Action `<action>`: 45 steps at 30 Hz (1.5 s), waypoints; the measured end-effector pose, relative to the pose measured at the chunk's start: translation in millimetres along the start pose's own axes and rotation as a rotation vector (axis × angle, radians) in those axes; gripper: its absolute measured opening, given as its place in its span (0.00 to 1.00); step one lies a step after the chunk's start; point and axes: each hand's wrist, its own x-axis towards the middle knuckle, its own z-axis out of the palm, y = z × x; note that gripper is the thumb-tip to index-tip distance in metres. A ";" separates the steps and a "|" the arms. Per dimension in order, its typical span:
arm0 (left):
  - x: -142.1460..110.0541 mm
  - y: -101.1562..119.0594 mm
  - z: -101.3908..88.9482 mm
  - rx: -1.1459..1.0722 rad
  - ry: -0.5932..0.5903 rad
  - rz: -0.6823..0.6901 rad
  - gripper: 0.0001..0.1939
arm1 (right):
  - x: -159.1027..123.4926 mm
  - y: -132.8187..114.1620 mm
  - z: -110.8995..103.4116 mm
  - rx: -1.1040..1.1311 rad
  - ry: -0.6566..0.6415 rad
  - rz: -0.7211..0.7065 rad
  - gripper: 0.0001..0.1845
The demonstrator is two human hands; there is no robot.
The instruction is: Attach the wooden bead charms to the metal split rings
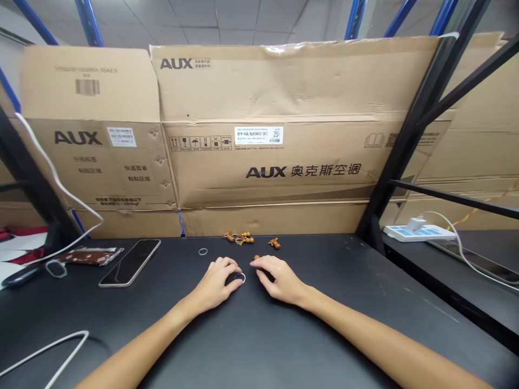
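My left hand point(219, 282) has its thumb and fingers closed on a thin metal ring point(244, 277), whose edge shows beyond the fingertips. To its right, my right hand point(279, 276) is low over the table, thumb apart from the curled fingers. A small brown gourd-shaped charm point(256, 257) peeks out just behind those fingers; whether they touch it is hidden. Farther back lies a cluster of similar charms point(243, 238) with yellowish cords and a ring among them. Another charm point(274, 243) sits right of the cluster. A loose metal ring point(203, 251) lies beyond my left hand.
A phone point(130, 263) and a brown wrapper point(91, 255) lie on the left of the dark table point(227, 346). White cables point(60, 183) run along that side. Cardboard boxes point(267, 189) wall the back. A black shelf post point(405, 140) and a power strip point(419, 233) are at right.
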 end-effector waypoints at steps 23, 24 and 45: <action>5.0 9.7 -5.4 -0.394 0.061 -0.216 0.11 | 3.5 6.9 3.0 -0.138 -0.078 0.080 0.03; 4.9 10.7 -6.0 -0.397 0.060 -0.219 0.11 | 3.6 6.3 2.8 -0.142 -0.083 0.081 0.03; 5.4 11.8 -4.6 -0.567 0.035 -0.252 0.11 | 5.2 -11.8 0.5 0.061 -0.063 0.162 0.05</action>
